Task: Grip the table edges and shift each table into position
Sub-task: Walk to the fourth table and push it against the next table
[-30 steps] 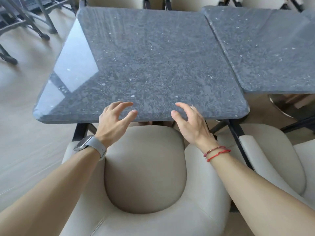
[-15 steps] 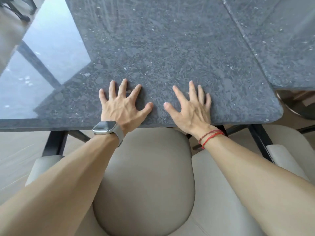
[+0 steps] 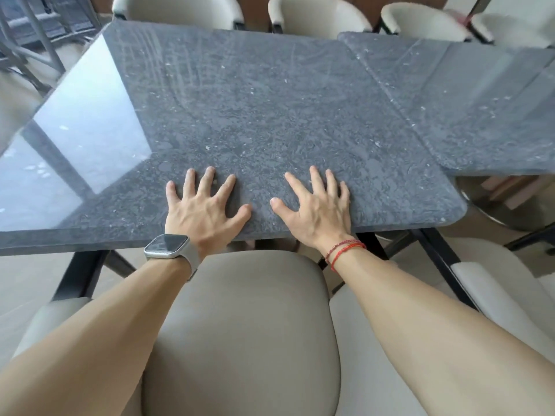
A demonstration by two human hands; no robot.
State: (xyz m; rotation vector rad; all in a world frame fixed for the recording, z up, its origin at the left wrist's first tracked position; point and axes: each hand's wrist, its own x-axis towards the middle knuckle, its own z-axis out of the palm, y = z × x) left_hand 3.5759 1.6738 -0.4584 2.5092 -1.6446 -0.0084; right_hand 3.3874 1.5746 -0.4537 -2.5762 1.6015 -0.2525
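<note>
A dark grey stone-topped table [image 3: 255, 109] fills the middle of the view, its near edge just beyond a chair back. My left hand [image 3: 201, 210] lies flat on the top near that edge, fingers spread, a watch on the wrist. My right hand [image 3: 318, 211] lies flat beside it, fingers spread, red cords on the wrist. Neither hand wraps the edge. A second grey table [image 3: 468, 115] stands to the right, set at an angle, its left edge touching or very close to the first table.
A beige padded chair [image 3: 240, 325] is directly below my arms, another beige chair [image 3: 495, 295] at the lower right. Several cream chairs [image 3: 318, 13] line the far side. Black table legs [image 3: 81, 274] show under the near edge. Metal frames stand at far left.
My hands went from hovering at the near edge to pressing flat on the tabletop. The view has pulled back since half a second ago, showing the far chairs.
</note>
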